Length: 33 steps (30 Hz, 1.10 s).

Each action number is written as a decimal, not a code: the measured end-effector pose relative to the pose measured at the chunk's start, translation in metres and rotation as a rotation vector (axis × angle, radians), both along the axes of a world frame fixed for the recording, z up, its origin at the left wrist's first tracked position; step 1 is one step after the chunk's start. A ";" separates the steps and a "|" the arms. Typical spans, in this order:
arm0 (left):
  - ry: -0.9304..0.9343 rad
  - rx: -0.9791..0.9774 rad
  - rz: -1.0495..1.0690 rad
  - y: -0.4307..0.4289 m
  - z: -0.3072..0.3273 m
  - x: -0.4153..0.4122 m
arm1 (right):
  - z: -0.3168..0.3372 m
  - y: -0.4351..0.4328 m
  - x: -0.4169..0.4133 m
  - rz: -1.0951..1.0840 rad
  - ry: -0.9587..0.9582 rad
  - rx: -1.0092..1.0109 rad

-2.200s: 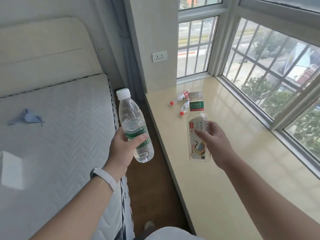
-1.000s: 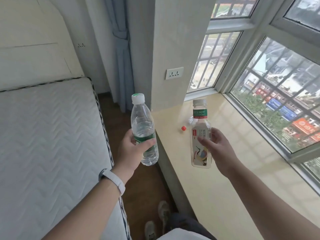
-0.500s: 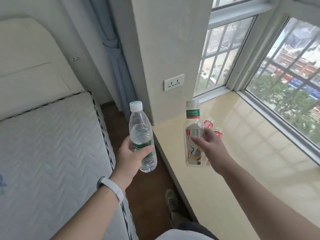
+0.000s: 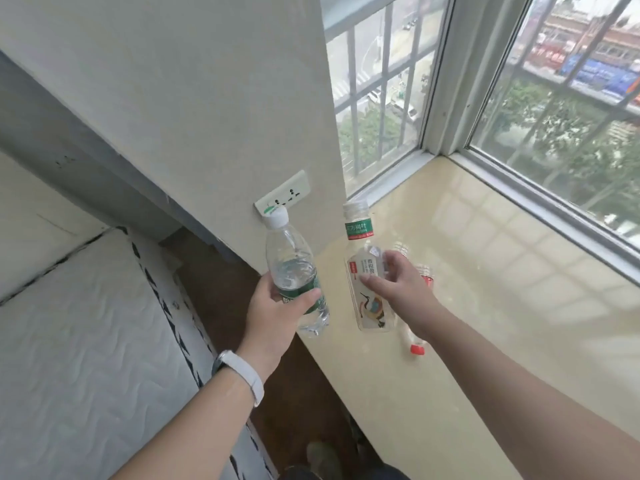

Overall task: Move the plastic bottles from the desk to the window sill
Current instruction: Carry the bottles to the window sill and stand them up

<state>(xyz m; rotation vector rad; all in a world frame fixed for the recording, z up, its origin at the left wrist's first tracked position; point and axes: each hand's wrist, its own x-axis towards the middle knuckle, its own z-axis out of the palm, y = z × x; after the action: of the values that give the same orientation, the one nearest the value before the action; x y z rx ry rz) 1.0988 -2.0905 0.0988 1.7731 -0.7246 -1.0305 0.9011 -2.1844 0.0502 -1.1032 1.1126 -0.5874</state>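
My left hand (image 4: 277, 311) grips a clear water bottle (image 4: 292, 268) with a green label and white cap, held upright over the floor gap beside the sill. My right hand (image 4: 398, 287) holds a tea bottle (image 4: 365, 268) with a green neck band and a bird picture, upright above the near-left part of the cream window sill (image 4: 502, 289). Behind my right hand two small bottles lie on the sill, mostly hidden: one shows a red label (image 4: 426, 277), the other a red cap (image 4: 416, 349).
A wall pillar with a socket (image 4: 282, 198) stands left of the sill. A white mattress (image 4: 86, 341) lies at the left, with a dark wooden floor strip (image 4: 221, 299) between it and the sill. Barred windows (image 4: 571, 116) border the sill's far and right sides.
I have come closer to the sill and the view has tilted. Both hands still hold their bottles, now nearer the pillar; the tea bottle is over the small lying bottles.
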 end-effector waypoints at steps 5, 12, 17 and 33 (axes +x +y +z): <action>0.005 0.109 -0.027 -0.037 -0.052 0.007 | -0.029 -0.023 -0.002 -0.030 0.049 0.040; -0.045 0.169 -0.027 -0.077 -0.128 0.015 | -0.078 -0.060 0.007 0.043 0.176 0.035; -0.122 0.195 -0.039 -0.100 -0.171 0.027 | -0.109 -0.096 0.024 0.107 0.209 0.035; -0.193 0.104 0.068 -0.151 -0.261 0.040 | -0.201 -0.177 0.081 0.214 0.273 -0.081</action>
<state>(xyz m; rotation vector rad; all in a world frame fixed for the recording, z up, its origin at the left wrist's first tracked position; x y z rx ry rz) 1.1387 -2.2412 -0.1625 1.9931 -0.7337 -0.8730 0.9820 -2.3609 -0.1505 -1.3827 1.1919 -0.3213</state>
